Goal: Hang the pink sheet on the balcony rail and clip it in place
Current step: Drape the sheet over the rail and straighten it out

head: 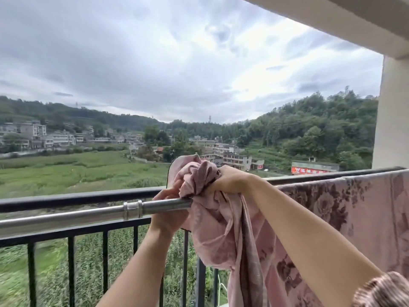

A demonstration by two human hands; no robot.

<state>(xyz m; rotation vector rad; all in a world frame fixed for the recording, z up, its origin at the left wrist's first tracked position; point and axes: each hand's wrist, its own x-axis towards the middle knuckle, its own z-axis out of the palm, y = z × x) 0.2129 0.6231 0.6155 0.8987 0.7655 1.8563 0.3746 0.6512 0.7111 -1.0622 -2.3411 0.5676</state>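
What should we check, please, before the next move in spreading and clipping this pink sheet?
1. Right hand grips the bunched end of the pink sheet: ok.
2. Left hand holding the bunch: cannot tell, the steel pole crosses in front of it.
3. Right part of the sheet draped flat over the pole: ok.
4. Whole sheet spread out: not ok, its left end is bunched.
5. Bare pole to the left for spreading: ok.
6. Clips within reach: cannot tell, none in view.

One pink sheet (332,207), one steel pole (66,218), one black balcony rail (66,199), two hands (a left hand (168,220), a right hand (230,180)).
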